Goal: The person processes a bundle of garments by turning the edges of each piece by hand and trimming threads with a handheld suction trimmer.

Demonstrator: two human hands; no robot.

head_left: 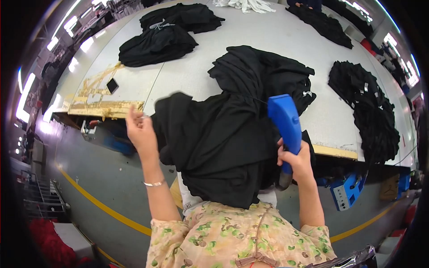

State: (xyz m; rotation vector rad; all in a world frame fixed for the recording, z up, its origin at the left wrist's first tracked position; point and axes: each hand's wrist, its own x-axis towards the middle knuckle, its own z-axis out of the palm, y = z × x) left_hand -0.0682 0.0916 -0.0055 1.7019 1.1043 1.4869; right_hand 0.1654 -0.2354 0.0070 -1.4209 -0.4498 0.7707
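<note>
Black garments (219,143) lie bunched over the near table edge and hang down over my lap. My right hand (297,161) is wrapped round the lower grip of a blue handheld tool (285,118), whose wide head points up over the cloth. A dark end sticks out below the grip. Off the left side of the cloth, my left hand (142,131) is raised by the table edge, index finger up and the other fingers loosely bent. A small pale spot shows at its fingertips; I cannot make out what it is. More black cloth (268,71) spreads ahead on the table.
The white table (187,76) carries black garment piles at back left (156,44) and right (368,107). A dark phone-like rectangle (112,86) lies near yellow tape (94,89). A blue box (346,192) hangs beneath the right edge. At the far side, a person (308,3) is partly visible.
</note>
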